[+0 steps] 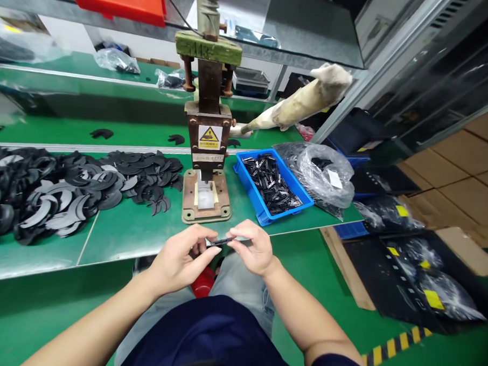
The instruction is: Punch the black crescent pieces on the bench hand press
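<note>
A thin black plastic part (221,241) spans the gap between my two hands, just in front of the table's near edge. My left hand (186,256) pinches one end of it between thumb and fingers. The other end is pinched by my right hand (253,247). Right behind them stands a hand press (209,125) with a warning label, its ram down near a pale fixture block (206,196) on the base plate. To the right of the press, a blue bin (261,212) holds many small black parts (270,182).
Curved black pieces (75,196) are heaped on the green table (121,239) at left. The press's wrapped lever (293,105) sticks out to the right. A clear plastic bag (324,171) lies beside the bin. Open cartons (348,265) with bagged parts stand at lower right.
</note>
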A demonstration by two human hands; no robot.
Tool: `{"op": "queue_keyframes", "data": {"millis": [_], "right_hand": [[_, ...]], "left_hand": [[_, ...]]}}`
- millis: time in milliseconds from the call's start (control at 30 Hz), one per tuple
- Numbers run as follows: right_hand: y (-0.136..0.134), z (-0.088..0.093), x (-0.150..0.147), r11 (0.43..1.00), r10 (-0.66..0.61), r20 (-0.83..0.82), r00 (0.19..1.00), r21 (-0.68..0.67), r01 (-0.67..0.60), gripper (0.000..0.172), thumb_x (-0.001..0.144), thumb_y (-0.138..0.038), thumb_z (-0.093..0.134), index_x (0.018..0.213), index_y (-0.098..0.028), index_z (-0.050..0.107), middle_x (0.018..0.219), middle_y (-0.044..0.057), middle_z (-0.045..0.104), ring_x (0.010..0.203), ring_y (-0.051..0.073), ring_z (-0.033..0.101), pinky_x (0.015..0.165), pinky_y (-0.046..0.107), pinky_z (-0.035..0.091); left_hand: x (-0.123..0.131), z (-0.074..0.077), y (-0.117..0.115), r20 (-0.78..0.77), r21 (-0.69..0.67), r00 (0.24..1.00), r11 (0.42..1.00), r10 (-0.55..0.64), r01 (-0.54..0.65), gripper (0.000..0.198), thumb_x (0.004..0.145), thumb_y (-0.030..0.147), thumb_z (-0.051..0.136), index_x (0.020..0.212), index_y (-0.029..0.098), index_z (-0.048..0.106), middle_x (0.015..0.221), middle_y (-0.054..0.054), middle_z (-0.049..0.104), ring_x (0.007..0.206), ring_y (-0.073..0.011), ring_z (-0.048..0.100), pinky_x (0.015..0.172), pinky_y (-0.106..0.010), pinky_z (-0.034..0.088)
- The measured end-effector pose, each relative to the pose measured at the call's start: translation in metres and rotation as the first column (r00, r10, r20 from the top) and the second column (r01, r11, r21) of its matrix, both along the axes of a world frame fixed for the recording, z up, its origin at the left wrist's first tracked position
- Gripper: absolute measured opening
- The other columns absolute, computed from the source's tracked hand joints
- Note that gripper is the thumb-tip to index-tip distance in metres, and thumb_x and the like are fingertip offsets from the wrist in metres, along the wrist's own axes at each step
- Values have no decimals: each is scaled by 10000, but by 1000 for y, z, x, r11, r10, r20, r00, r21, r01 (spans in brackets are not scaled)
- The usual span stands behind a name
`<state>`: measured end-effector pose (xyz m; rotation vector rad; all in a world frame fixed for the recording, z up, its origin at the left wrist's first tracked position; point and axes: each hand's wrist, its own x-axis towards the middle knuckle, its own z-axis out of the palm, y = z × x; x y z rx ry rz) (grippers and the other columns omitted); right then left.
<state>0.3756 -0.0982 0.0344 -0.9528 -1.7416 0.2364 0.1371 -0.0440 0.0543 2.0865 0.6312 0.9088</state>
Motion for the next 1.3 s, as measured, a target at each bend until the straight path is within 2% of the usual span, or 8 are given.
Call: {"op": "queue_keyframes", "data": {"millis": [233,367,467,567,700,800,1000,1300], "right_hand": [[4,-2,-3,1000,9,27,1000,6,-9,409,923,-157,759,1296,-272,637,998,37,825,885,181,767,801,367,619],[14,18,10,999,-1,81,997,-51,5,343,955,-178,715,1286,-250,664,1060,61,810,977,197,763,874,393,626],[36,59,34,990,-137,-3,991,-17,137,134,1030,-247,610,1063,-241,740,1003,56,775,967,192,739,897,394,617],[70,117,55,964,-199,-179,964,139,225,263,1056,-447,570,1101,-240,726,1031,62,729,994,199,726,940,416,619],[114,184,53,965,69,-185,980,263,-18,673,926,-740,638,1427,-300,548,1351,78,664,1243,238,697,1075,463,609],[127,205,33,957,163,-141,976,263,-122,506,954,-695,635,1270,-301,607,1147,24,678,1058,188,726,1036,452,629],[96,169,4,957,69,-249,966,291,7,295,984,-394,687,798,-244,514,801,-30,531,779,136,614,894,429,621],[60,72,13,939,-59,-28,998,337,65,178,854,-180,720,759,-254,589,748,-36,640,927,202,712,1128,613,547]], "left_hand": [[-1,-4,4,115,126,992,991,-61,47,221,981,127,707,1168,243,705,1054,-72,737,915,-174,699,751,-288,580],[-6,-13,28,63,172,998,985,20,-30,101,995,172,693,1069,233,724,1028,-64,755,920,-177,713,785,-288,579],[-12,-28,69,-12,197,980,961,199,-193,90,1011,290,680,1040,225,735,1005,-57,763,830,-168,698,748,-284,566],[-14,-44,115,-124,237,932,922,340,-305,195,1019,373,647,1079,218,749,998,-54,770,753,-166,677,740,-295,563],[-6,-55,155,-283,342,893,907,351,-248,253,1039,369,564,1108,234,767,1127,-75,777,989,-226,733,890,-331,580],[1,-54,165,-384,400,856,898,346,-183,288,1041,324,517,1152,256,773,1221,-78,758,1126,-247,725,933,-335,584],[10,-50,171,-483,443,835,896,263,-26,363,1003,224,504,1232,275,781,1288,-80,733,1153,-257,725,917,-342,602],[11,-48,161,-405,400,879,913,250,-76,342,1052,237,472,1254,249,748,1293,-81,735,1171,-231,721,1008,-348,594]]}}
